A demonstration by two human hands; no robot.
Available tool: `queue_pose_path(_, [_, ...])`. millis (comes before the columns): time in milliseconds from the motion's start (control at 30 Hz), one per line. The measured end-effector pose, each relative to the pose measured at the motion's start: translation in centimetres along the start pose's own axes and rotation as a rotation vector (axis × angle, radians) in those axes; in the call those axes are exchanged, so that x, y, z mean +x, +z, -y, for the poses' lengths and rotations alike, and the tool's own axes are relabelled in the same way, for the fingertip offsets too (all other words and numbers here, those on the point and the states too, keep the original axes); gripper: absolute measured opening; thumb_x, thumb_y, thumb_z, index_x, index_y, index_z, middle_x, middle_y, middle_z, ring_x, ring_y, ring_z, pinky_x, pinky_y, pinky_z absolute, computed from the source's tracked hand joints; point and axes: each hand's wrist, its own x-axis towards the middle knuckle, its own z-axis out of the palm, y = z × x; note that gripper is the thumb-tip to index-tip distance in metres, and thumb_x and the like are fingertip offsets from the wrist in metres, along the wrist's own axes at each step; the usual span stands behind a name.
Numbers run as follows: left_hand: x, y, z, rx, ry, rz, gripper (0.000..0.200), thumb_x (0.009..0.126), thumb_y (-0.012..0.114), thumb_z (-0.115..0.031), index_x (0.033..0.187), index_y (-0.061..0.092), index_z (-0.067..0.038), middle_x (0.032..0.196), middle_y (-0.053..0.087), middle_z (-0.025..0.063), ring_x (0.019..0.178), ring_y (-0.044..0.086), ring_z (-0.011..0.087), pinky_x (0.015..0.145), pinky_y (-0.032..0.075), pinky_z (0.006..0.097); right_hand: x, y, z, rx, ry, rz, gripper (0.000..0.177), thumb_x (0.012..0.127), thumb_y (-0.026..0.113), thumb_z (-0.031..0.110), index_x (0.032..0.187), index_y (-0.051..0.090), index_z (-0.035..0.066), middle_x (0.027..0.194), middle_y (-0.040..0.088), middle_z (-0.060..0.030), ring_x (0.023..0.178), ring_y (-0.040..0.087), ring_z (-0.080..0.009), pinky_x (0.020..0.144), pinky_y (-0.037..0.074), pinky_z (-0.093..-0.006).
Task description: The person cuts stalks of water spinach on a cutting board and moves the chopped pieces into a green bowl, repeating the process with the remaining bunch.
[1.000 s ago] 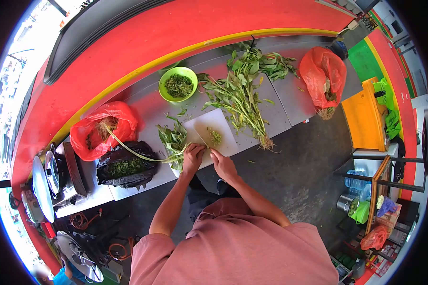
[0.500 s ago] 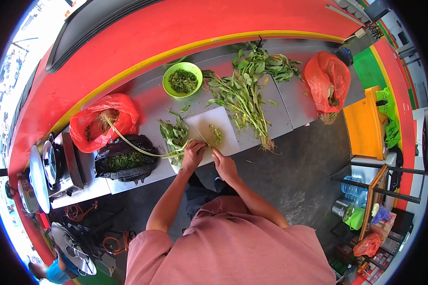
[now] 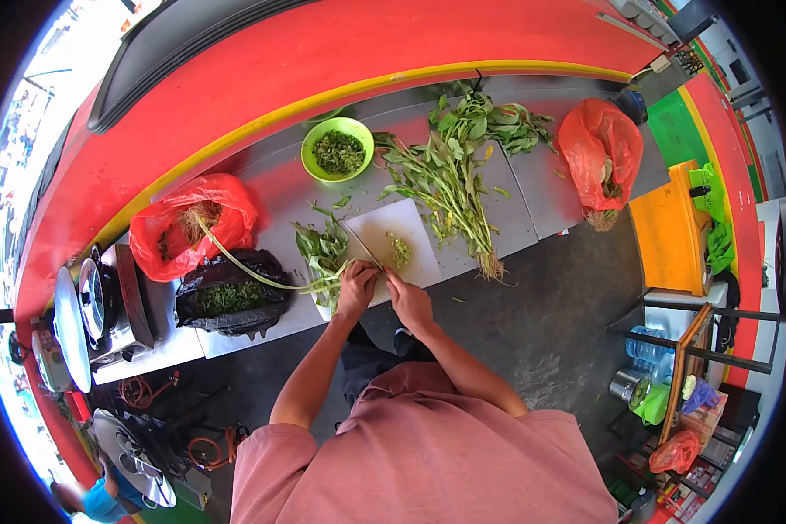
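On the white cutting board (image 3: 416, 225) at the counter's front edge, my left hand (image 3: 355, 286) is closed on a bunch of green stems (image 3: 321, 284), whose leaves (image 3: 321, 245) lie to its left. One long stem runs from it toward the left red bag. My right hand (image 3: 410, 301) is closed round a knife, its handle hidden in the fingers. The knife blade (image 3: 364, 244) points up and left over the board, close by my left fingers. Chopped green pieces (image 3: 399, 250) form a small pile right of the blade.
Behind the board stands a lime-green bowl (image 3: 363, 167) of chopped greens. Leafy stalks with roots (image 3: 463, 188) lie to the right, then a red plastic bag (image 3: 596, 140). Leftward are another red bag (image 3: 162, 214), a black bag of greens (image 3: 258, 319) and a stove (image 3: 124, 301).
Both hands stay at the board in nearly the same pose. The knife blade has shifted slightly beside the left fingers. The whole view has moved by a few pixels.
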Motion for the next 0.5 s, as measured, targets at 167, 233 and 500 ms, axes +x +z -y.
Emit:
queue_pose_path(167, [-0.4, -0.2, -0.5, 0.061, -0.065, 0.037, 0.015, 0.083, 0.072, -0.004, 0.097, 0.075, -0.007, 0.094, 0.065, 0.0068, 0.095, 0.062, 0.0280, 0.084, 0.046, 0.0429, 0.3, 0.0, -0.7, 0.012, 0.026, -0.035, 0.035, 0.103, 0.053, 0.034, 0.136, 0.060, 0.023, 0.076, 0.070, -0.0196, 0.071, 0.069, -0.0419, 0.061, 0.055, -0.0522])
queue_pose_path(233, [0.0, -0.2, -0.4, 0.070, -0.043, 0.030, 0.016, 0.082, 0.072, -0.004, 0.098, 0.076, -0.007, 0.093, 0.065, 0.0072, 0.093, 0.063, 0.0285, 0.083, 0.047, 0.0427, 0.4, -0.6, -1.0, 0.020, 0.046, -0.041, 0.035, 0.103, 0.053, 0.034, 0.135, 0.061, 0.022, 0.079, 0.071, -0.0204, 0.074, 0.069, -0.0426, 0.063, 0.055, -0.0523])
queue_pose_path(500, [0.8, 0.1, -0.7, 0.022, 0.002, -0.005, 0.015, 0.081, 0.073, -0.001, 0.095, 0.075, -0.003, 0.089, 0.066, 0.0106, 0.085, 0.063, 0.0323, 0.076, 0.050, 0.0424, -1.4, -2.1, -0.8, 0.279, 0.149, 0.038, 0.037, 0.105, 0.049, 0.038, 0.135, 0.061, 0.020, 0.093, 0.072, -0.0235, 0.088, 0.068, -0.0461, 0.076, 0.055, -0.0554])
